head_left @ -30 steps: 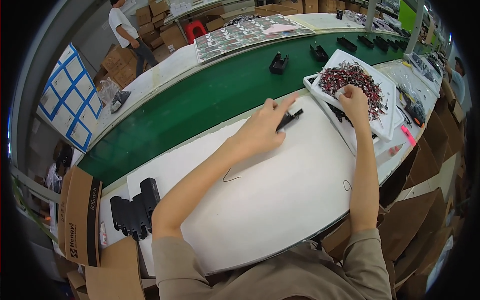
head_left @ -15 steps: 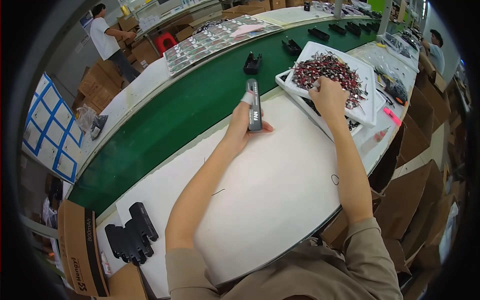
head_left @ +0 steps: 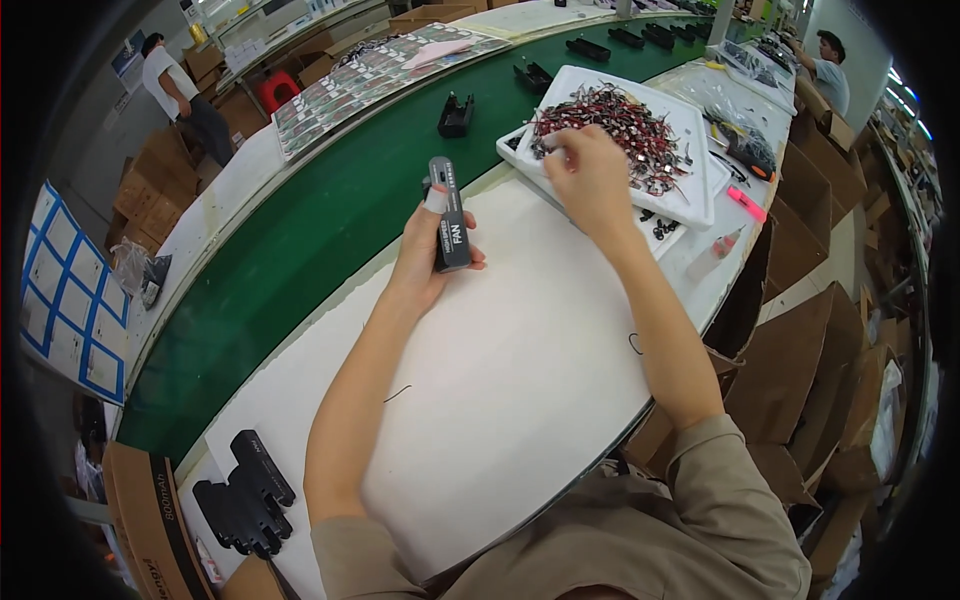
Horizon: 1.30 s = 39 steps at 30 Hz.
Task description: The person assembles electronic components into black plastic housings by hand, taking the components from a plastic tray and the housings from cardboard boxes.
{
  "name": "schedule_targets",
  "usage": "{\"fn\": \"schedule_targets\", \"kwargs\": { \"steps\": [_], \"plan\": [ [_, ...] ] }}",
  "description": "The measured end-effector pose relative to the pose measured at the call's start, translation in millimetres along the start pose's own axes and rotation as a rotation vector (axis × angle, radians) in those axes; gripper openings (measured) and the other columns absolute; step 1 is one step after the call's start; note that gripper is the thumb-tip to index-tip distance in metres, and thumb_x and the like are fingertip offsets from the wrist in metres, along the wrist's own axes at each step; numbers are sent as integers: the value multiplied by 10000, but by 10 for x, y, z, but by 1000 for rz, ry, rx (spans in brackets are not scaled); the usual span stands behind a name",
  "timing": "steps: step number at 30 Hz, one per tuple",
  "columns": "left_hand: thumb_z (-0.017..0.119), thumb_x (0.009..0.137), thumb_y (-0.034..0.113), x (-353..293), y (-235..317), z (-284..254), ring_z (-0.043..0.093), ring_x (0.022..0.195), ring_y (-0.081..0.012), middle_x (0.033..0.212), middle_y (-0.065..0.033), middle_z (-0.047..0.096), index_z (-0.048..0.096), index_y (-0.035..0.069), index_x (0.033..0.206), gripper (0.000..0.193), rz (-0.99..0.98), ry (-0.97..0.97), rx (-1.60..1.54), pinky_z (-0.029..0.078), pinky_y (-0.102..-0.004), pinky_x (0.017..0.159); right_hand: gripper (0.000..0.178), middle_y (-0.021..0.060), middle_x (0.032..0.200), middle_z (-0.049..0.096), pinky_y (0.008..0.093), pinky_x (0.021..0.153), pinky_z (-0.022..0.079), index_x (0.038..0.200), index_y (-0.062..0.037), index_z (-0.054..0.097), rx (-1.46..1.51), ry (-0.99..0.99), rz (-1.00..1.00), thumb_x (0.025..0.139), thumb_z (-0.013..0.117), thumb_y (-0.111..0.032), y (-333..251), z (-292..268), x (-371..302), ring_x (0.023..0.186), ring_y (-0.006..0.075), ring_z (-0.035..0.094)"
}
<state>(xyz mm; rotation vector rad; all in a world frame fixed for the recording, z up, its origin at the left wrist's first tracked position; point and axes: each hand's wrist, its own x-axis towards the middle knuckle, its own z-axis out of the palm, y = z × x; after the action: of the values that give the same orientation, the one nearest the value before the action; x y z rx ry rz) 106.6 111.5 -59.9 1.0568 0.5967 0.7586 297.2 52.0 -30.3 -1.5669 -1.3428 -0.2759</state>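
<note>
My left hand (head_left: 417, 250) is closed around a long dark grey casing (head_left: 451, 225) with white print, held upright over the white work surface (head_left: 510, 370). A pale wrap covers the left thumb, which presses on the casing. My right hand (head_left: 592, 182) is over the near left edge of a white tray (head_left: 685, 208), its fingers bent into a pinch. Whatever sits between those fingertips is too small to make out. Heaped in the tray are small parts with red and black wires (head_left: 620, 130). Under it lies another white tray (head_left: 517, 150) holding small black parts.
Open black casings (head_left: 456, 117) stand along the green conveyor belt (head_left: 310, 220) beyond me. Several finished-looking dark casings (head_left: 245, 505) lie at the near left beside a cardboard box (head_left: 150, 520). Right of the trays are a pink marker (head_left: 746, 204) and an orange-and-black-handled tool (head_left: 752, 158).
My right hand has drawn back from the heap of wired parts toward the tray's near left edge. My left hand keeps the casing upright. The whole view has shifted slightly.
</note>
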Motion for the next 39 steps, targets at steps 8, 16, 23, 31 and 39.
{"fn": "schedule_targets", "kwargs": {
  "steps": [8, 16, 23, 31, 39],
  "plan": [
    [463, 847, 424, 25, 13, -40, 597, 617, -204, 734, -47, 513, 419, 92, 1088, 413, -112, -65, -135, 502, -301, 456, 203, 98, 735, 542, 249, 582, 469, 831, 58, 586, 206, -134, 22, 650, 597, -32, -190, 166, -150, 606, 167, 569],
    [596, 755, 157, -81, 111, 130, 582, 630, -226, 935, -138, 540, 314, 135, 1206, 533, 34, 8, 34, 491, -312, 482, 240, 56, 762, 601, 213, 606, 466, 957, 20, 594, 804, -267, 175, 719, 590, -8, -170, 209, -125, 666, 80, 560],
    [461, 697, 71, -81, 88, 119, 550, 862, -226, 1023, -157, 496, 216, 159, 1321, 676, -10, -197, -59, 504, -368, 678, 249, 106, 804, 640, 254, 646, 512, 969, 27, 578, 721, -328, 45, 722, 555, 41, -308, 188, -181, 721, 153, 620],
    [400, 737, 219, -12, 57, -9, 571, 775, -293, 969, -185, 511, 358, 100, 1203, 483, -236, -412, -211, 507, -457, 674, 286, 112, 862, 634, 255, 719, 497, 1015, 57, 554, 542, -432, 105, 733, 524, 91, -251, 193, -167, 804, 150, 610],
    [379, 764, 241, 2, 22, -53, 584, 813, -297, 983, -187, 523, 379, 49, 1167, 446, -292, -409, -204, 504, -479, 693, 410, 132, 862, 629, 253, 716, 487, 1129, 37, 472, 589, -458, 124, 727, 524, 98, -244, 179, -170, 799, 151, 604]
  ]
}}
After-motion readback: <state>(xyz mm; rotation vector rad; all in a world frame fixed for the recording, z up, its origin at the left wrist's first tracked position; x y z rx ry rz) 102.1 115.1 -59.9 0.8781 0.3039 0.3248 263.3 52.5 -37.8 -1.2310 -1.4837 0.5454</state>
